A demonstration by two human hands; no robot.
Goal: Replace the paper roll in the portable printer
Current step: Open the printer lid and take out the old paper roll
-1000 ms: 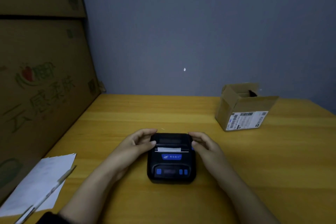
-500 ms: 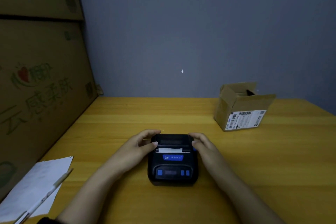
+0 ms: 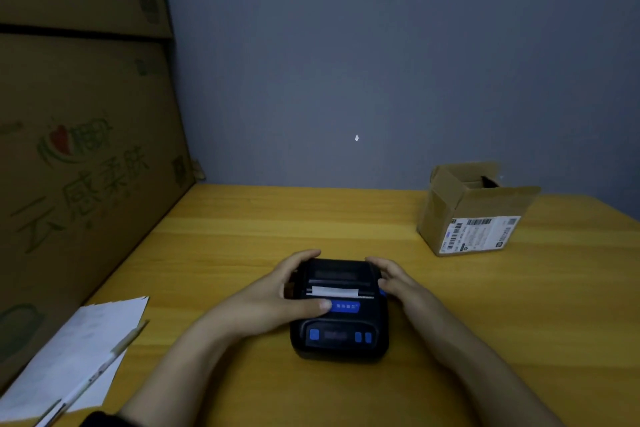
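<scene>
A small black portable printer (image 3: 341,336) with blue buttons sits on the wooden table (image 3: 242,236) in front of me. A short white strip of paper (image 3: 334,291) sticks out of its slot. My left hand (image 3: 277,298) grips the printer's left side, thumb lying across the front beside the blue label and fingers curled over the top left corner. My right hand (image 3: 398,281) holds the right side, fingers on the top right corner. The lid looks closed; the roll inside is hidden.
An open cardboard box (image 3: 471,215) with a shipping label stands at the back right. White paper sheets (image 3: 69,357) with a pen (image 3: 104,364) on them lie at the front left. Large cardboard cartons (image 3: 79,149) wall off the left side.
My left thumb has slid down from the lid edge onto the front next to the blue label. Both hands stay on the printer, which has barely moved.
</scene>
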